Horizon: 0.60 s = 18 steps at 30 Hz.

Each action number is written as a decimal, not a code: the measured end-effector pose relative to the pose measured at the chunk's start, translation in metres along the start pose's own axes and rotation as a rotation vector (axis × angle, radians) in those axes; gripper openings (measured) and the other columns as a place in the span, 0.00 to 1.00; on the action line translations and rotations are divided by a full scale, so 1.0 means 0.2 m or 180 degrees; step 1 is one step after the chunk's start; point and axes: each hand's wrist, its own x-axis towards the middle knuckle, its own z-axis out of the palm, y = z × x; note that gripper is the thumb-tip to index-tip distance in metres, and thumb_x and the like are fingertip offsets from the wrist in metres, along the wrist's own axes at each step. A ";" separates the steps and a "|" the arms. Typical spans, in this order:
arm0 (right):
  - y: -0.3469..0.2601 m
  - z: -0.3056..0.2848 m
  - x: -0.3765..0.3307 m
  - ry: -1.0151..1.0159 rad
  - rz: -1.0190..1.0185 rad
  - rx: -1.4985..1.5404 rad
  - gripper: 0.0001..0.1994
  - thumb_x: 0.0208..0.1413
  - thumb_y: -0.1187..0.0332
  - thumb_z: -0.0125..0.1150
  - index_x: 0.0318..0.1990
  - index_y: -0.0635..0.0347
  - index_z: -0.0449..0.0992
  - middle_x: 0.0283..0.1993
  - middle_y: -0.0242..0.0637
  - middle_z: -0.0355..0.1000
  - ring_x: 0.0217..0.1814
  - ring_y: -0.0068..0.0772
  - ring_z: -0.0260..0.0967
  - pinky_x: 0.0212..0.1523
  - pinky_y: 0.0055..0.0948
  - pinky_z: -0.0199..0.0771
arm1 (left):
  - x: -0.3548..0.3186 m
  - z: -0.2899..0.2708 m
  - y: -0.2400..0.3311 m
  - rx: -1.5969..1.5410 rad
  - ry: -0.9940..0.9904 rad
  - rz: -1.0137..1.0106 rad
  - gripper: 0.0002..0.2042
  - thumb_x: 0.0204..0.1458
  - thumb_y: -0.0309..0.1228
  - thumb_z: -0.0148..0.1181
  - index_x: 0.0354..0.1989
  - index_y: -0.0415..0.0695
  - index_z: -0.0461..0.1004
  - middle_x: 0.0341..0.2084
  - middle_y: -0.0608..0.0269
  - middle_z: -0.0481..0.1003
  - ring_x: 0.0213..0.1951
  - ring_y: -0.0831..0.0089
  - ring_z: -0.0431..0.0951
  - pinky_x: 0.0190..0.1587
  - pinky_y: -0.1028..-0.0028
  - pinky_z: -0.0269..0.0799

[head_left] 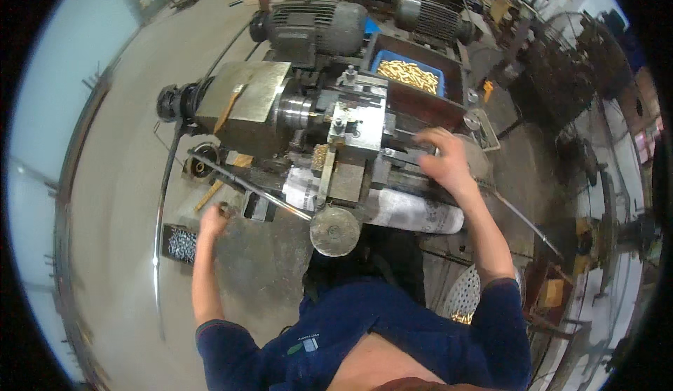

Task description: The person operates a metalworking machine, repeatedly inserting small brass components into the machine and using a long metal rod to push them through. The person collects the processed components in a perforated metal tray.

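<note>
- Where the long steel lever (245,186) slants across the front of the small lathe (329,132), we see its lower end meeting the left hand (212,219), whose grip is closed round the handle end.
- The lever's long axis runs from that hand, at lower left, up and rightward toward the machine's bed; the left hand is plainly the nearer one, the right hand lying well apart on the far side.
- Our right hand (443,160) rests on the right part of the lathe, fingers spread flat over metal; whether its grip encloses anything we cannot tell.
- Between the hands stand the tool block (354,128), with a small heap of brass pieces (320,156) beside it, and the round handwheel (335,231) just below.
- Farther out: a blue tray of brass parts (410,74) behind the lathe, a grey motor (315,30) beyond, and a dark tray of small silvery parts (181,244) on the floor near the left forearm.
</note>
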 end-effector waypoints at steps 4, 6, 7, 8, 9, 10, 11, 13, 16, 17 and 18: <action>-0.20 0.36 0.42 -0.0485 -0.0612 -0.0189 0.15 0.28 0.68 0.55 0.30 0.60 0.75 0.37 0.43 0.72 0.40 0.45 0.66 0.44 0.36 0.67 | -0.27 -0.50 0.09 0.0005 0.1548 0.0072 0.15 0.47 0.35 0.56 0.43 0.45 0.71 0.26 0.52 0.75 0.30 0.58 0.75 0.33 0.65 0.69; -0.29 0.53 0.55 -0.0982 -0.0408 -0.0676 0.15 0.26 0.67 0.56 0.28 0.59 0.77 0.35 0.42 0.72 0.41 0.45 0.65 0.44 0.36 0.67 | -0.39 -0.63 -0.03 -0.0028 0.2334 0.0011 0.14 0.47 0.34 0.56 0.43 0.47 0.71 0.26 0.56 0.75 0.30 0.60 0.76 0.33 0.66 0.70; -0.27 0.63 0.60 -0.1006 -0.0367 -0.0611 0.12 0.24 0.68 0.55 0.23 0.59 0.78 0.29 0.45 0.73 0.38 0.47 0.67 0.42 0.37 0.68 | -0.42 -0.68 -0.08 0.0069 0.2357 -0.0158 0.14 0.47 0.36 0.57 0.43 0.47 0.71 0.26 0.55 0.75 0.31 0.59 0.76 0.34 0.65 0.70; -0.26 0.69 0.63 -0.1024 -0.0347 -0.0713 0.12 0.24 0.68 0.55 0.21 0.60 0.77 0.27 0.47 0.72 0.37 0.48 0.68 0.40 0.37 0.68 | -0.46 -0.71 -0.17 0.0172 0.2378 -0.0351 0.15 0.46 0.38 0.58 0.43 0.47 0.71 0.26 0.55 0.75 0.31 0.59 0.76 0.34 0.65 0.70; -0.27 0.75 0.65 -0.1036 -0.0320 -0.0803 0.11 0.24 0.68 0.54 0.20 0.60 0.77 0.25 0.48 0.72 0.35 0.49 0.68 0.39 0.38 0.69 | -0.50 -0.69 -0.26 0.0196 0.2243 -0.0518 0.16 0.45 0.39 0.58 0.42 0.46 0.71 0.26 0.54 0.75 0.31 0.58 0.76 0.34 0.64 0.70; -0.27 0.78 0.67 -0.1046 -0.0278 -0.0898 0.10 0.24 0.68 0.54 0.18 0.61 0.77 0.23 0.49 0.71 0.33 0.49 0.69 0.37 0.39 0.69 | -0.52 -0.62 -0.37 0.0216 0.2098 -0.0673 0.17 0.45 0.41 0.58 0.41 0.46 0.71 0.25 0.54 0.75 0.31 0.57 0.76 0.35 0.63 0.70; -0.29 0.79 0.67 -0.1045 -0.0090 -0.0534 0.09 0.24 0.68 0.53 0.16 0.62 0.76 0.21 0.51 0.70 0.28 0.52 0.69 0.33 0.40 0.69 | -0.54 -0.57 -0.43 0.0229 0.1941 -0.0824 0.18 0.44 0.43 0.58 0.40 0.45 0.72 0.25 0.53 0.75 0.31 0.56 0.76 0.35 0.62 0.70; -0.28 0.81 0.66 -0.0945 -0.0242 -0.0913 0.10 0.24 0.68 0.53 0.17 0.62 0.76 0.21 0.51 0.70 0.28 0.52 0.69 0.33 0.40 0.70 | -0.53 -0.55 -0.28 0.0910 0.1536 -0.1313 0.19 0.43 0.46 0.57 0.36 0.44 0.72 0.25 0.49 0.74 0.32 0.51 0.75 0.34 0.59 0.69; -0.31 0.80 0.65 -0.1017 -0.0062 -0.1024 0.10 0.24 0.67 0.53 0.17 0.61 0.76 0.22 0.51 0.70 0.29 0.52 0.70 0.34 0.40 0.70 | -0.48 -0.58 -0.33 0.1049 0.1493 -0.1459 0.18 0.43 0.46 0.56 0.33 0.43 0.73 0.26 0.48 0.74 0.33 0.51 0.74 0.35 0.58 0.69; -0.32 0.79 0.66 -0.1061 0.0065 -0.0994 0.11 0.24 0.67 0.53 0.17 0.61 0.77 0.22 0.52 0.71 0.29 0.52 0.70 0.35 0.40 0.70 | -0.47 -0.61 -0.37 0.1100 0.1415 -0.1494 0.18 0.43 0.46 0.56 0.32 0.43 0.73 0.26 0.47 0.74 0.33 0.50 0.74 0.35 0.58 0.69; -0.31 0.79 0.67 -0.1090 0.0121 -0.0972 0.11 0.24 0.66 0.54 0.18 0.62 0.76 0.23 0.52 0.71 0.30 0.52 0.70 0.35 0.40 0.70 | -0.45 -0.63 -0.39 0.1085 0.1439 -0.1500 0.18 0.43 0.46 0.56 0.31 0.43 0.73 0.26 0.47 0.74 0.33 0.50 0.74 0.36 0.58 0.69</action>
